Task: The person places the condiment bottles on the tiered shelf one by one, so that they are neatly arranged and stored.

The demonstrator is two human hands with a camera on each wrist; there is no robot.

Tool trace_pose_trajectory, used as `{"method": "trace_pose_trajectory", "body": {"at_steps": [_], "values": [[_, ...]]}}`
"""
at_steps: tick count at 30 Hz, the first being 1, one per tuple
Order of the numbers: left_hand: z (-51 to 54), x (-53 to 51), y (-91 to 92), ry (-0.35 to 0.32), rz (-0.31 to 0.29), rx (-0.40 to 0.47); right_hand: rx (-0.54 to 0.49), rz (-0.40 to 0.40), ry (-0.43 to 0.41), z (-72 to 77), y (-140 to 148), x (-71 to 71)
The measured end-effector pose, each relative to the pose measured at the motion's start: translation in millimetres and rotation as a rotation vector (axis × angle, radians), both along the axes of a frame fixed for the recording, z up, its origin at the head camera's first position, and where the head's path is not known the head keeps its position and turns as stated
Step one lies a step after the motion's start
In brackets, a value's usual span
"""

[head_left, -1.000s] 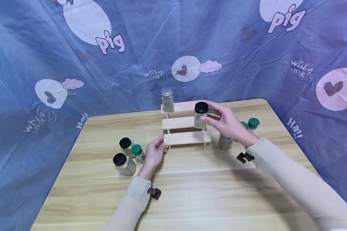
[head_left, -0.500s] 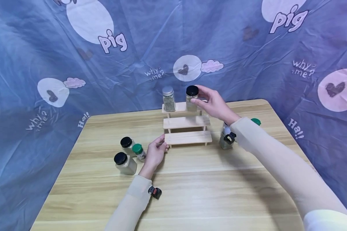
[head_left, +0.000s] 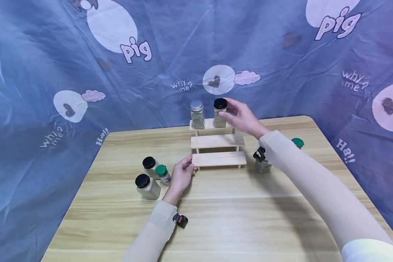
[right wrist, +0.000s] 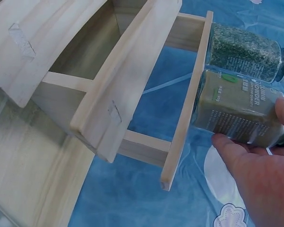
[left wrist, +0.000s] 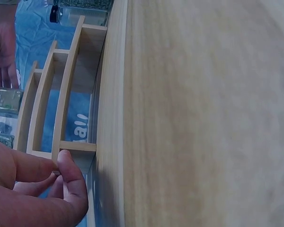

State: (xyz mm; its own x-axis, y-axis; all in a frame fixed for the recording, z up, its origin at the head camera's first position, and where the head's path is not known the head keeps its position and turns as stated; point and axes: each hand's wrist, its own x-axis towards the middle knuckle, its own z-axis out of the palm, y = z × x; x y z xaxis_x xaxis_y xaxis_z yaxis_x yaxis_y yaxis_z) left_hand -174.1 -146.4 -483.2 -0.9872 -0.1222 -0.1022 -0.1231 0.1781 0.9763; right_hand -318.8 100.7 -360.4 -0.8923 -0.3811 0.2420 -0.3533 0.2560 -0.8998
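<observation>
A three-tier wooden rack (head_left: 218,159) stands near the table's back. My left hand (head_left: 181,177) pinches the left end of its lowest tier; in the left wrist view the thumb and a finger of that hand (left wrist: 42,189) meet at the board's end. On the top tier, my right hand (head_left: 243,117) grips a black-lidded jar (head_left: 220,115) of powder, upright. Left of it stands a silver-lidded jar (head_left: 197,117) of green flakes. The right wrist view has the powder jar (right wrist: 239,109) with its base at the top board, beside the flake jar (right wrist: 244,52).
Left of the rack stand two black-lidded jars (head_left: 149,187) and a green-lidded jar (head_left: 164,175). To its right, a jar (head_left: 263,167) and a green lid (head_left: 297,142) show partly behind my right sleeve. A blue printed cloth (head_left: 170,43) hangs behind the table (head_left: 216,225).
My right hand has carried the black-lidded jar up and left from above the middle tier to the top tier. My left hand has kept its hold on the rack. The head view has shifted slightly.
</observation>
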Motion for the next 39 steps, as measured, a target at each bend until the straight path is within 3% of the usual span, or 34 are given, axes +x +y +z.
{"method": "trace_pose_trajectory", "body": {"at_steps": [10,22,29,34,39], "values": [[-2.4,-0.9,3.1,0.004,0.011,-0.008,0.044,-0.023,-0.006,0.4,5.6,-0.8],[-2.0,-0.2,2.0,0.008,0.017,-0.026,0.090,-0.140,-0.003,2.6,65.1,29.8],[-1.9,1.8,1.2,-0.020,0.020,-0.031,0.083,-0.226,0.039,-14.3,104.5,55.7],[-1.6,1.1,1.3,-0.009,0.017,-0.036,0.117,-0.331,0.122,-30.9,141.3,70.3],[-3.0,0.2,0.4,-0.005,0.019,-0.027,0.135,-0.424,0.132,-51.0,177.1,80.3]]}}
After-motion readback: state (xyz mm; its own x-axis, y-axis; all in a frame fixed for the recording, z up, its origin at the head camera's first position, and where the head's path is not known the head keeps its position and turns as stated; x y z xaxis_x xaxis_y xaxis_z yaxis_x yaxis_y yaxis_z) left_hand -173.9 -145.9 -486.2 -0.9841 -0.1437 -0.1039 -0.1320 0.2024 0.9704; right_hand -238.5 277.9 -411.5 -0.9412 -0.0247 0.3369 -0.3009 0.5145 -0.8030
